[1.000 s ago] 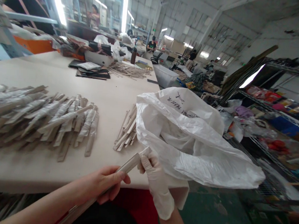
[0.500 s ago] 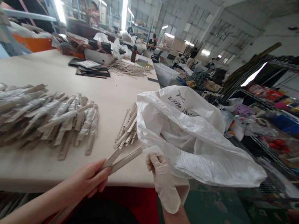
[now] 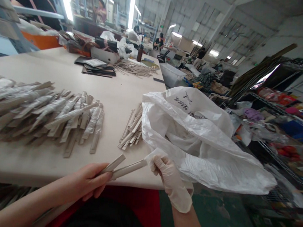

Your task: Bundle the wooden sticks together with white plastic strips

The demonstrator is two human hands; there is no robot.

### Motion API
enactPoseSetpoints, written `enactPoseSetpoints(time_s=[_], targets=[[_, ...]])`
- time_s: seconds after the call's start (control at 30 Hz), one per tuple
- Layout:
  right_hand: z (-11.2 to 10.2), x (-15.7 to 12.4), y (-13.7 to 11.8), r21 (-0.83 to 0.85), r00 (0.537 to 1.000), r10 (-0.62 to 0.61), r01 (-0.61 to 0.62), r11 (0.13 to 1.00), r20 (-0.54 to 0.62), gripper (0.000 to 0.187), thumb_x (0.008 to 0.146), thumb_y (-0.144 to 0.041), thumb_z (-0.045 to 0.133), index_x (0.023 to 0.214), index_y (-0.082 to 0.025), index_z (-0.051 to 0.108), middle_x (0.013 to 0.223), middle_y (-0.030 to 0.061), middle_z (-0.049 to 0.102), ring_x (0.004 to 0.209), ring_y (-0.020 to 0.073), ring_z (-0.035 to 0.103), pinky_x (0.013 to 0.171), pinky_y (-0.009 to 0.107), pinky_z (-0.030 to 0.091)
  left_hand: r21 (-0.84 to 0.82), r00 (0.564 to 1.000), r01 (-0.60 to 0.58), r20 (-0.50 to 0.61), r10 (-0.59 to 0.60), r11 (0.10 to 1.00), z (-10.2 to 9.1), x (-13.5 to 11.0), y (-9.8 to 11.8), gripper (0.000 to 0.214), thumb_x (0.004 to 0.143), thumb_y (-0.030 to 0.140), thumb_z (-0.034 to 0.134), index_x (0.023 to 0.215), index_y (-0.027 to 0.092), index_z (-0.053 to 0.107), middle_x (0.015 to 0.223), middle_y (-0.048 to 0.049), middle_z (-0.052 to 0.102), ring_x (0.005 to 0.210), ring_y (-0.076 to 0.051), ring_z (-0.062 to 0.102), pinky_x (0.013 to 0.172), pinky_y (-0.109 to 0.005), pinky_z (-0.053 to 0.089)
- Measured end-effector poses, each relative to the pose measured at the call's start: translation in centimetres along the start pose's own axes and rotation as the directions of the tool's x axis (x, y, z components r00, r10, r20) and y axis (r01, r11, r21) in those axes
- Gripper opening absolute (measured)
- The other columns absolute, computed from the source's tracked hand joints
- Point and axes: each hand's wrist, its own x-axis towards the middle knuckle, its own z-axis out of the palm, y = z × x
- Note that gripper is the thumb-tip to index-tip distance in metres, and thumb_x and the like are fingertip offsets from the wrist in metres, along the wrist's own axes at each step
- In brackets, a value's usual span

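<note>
My bare left hand point(image 3: 88, 183) is closed on two long flat beige strips point(image 3: 121, 167) that fan apart at their far ends, just over the table's near edge. My right hand point(image 3: 170, 180) wears a white glove and pinches the end of the lower strip together with a white wrapping piece point(image 3: 154, 155). A small heap of bare strips point(image 3: 133, 127) lies on the table just beyond my hands. A wide pile of wrapped strips point(image 3: 40, 112) covers the table's left side. A big white plastic bag point(image 3: 199, 139) sits at the table's right corner.
The beige table point(image 3: 90, 87) runs far back, with black sheets point(image 3: 98, 70), more strips point(image 3: 134, 69) and a dark bottle point(image 3: 140, 52) at its far end. Wire shelves point(image 3: 281, 114) with goods stand to the right. Other people work in the distance.
The two strips have fanned apart in my left hand. My gloved right hand shifted from the strips' tip to pinching the lower strip's end with white wrapping. The camera moved slightly.
</note>
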Motion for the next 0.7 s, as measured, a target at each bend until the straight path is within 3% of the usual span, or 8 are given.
enactPoseSetpoints(time_s=[0.2,0.27,0.37,0.47,0.63,0.7], targets=[[2.6,-0.3,1.6,-0.152,0.983,0.095,-0.07,0.986,0.159,0.034,0.064,-0.048,0.067,0.058,-0.015,0.06,0.045,-0.0025,0.053,0.04,0.0069,0.041,0.04,0.021,0.029,0.063,0.996,-0.045,-0.077,0.049,0.997,1.1,1.5,0.7,0.041,0.081,0.054,0.033,0.064,0.018,0.045,0.049,0.0052,0.047,0.035,-0.006,0.034,0.037,-0.018,0.027],[3.2,-0.2,2.2,-0.17,0.974,0.127,-0.095,0.981,0.189,0.034,0.064,-0.049,0.066,0.062,-0.015,0.061,0.045,-0.0033,0.052,0.04,0.0069,0.041,0.04,0.021,0.03,0.001,0.992,-0.074,-0.102,0.074,0.997,1.5,2.0,0.5,0.041,0.081,0.054,0.033,0.074,0.017,0.049,0.055,0.0037,0.052,0.036,-0.006,0.037,0.038,-0.018,0.029],[3.3,0.1,2.3,-0.187,0.988,0.078,-0.052,0.981,0.136,0.036,0.065,-0.051,0.064,0.061,-0.015,0.06,0.044,-0.0033,0.051,0.04,0.0073,0.041,0.04,0.021,0.029,-0.117,0.992,-0.082,-0.101,0.07,0.99,1.6,2.6,-0.1,0.048,0.078,0.057,0.038,0.101,0.016,0.05,0.06,0.0034,0.055,0.039,-0.007,0.041,0.04,-0.019,0.031],[3.8,-0.1,2.1,-0.226,0.994,0.026,-0.001,0.974,0.105,0.038,0.068,-0.052,0.061,0.058,-0.015,0.058,0.044,-0.0026,0.049,0.042,0.0079,0.041,0.042,0.022,0.03,-0.183,0.985,-0.083,-0.166,0.053,0.98,1.5,3.0,-0.4,0.061,0.075,0.06,0.04,0.114,0.014,0.044,0.049,0.0079,0.045,0.037,-0.007,0.034,0.038,-0.019,0.026],[5.1,-0.9,1.6,-0.23,0.947,0.061,0.014,0.973,0.315,0.041,0.07,-0.056,0.057,0.073,-0.015,0.064,0.054,-0.0017,0.05,0.047,0.0083,0.041,0.045,0.023,0.031,-0.13,0.952,-0.124,-0.296,0.081,0.984,0.9,3.0,-0.5,0.051,0.072,0.059,0.045,0.098,0.015,0.051,0.045,0.0096,0.036,0.04,-0.008,0.032,0.038,-0.019,0.023],[4.8,-1.0,1.0,-0.204,0.963,0.026,0.03,0.978,0.268,0.046,0.07,-0.061,0.054,0.072,-0.016,0.065,0.052,-0.0021,0.048,0.047,0.0084,0.039,0.046,0.023,0.031,-0.061,0.947,-0.126,-0.306,0.101,0.99,0.7,2.7,-0.7,0.041,0.074,0.056,0.047,0.086,0.017,0.052,0.046,0.0089,0.037,0.041,-0.008,0.033,0.039,-0.019,0.024]])
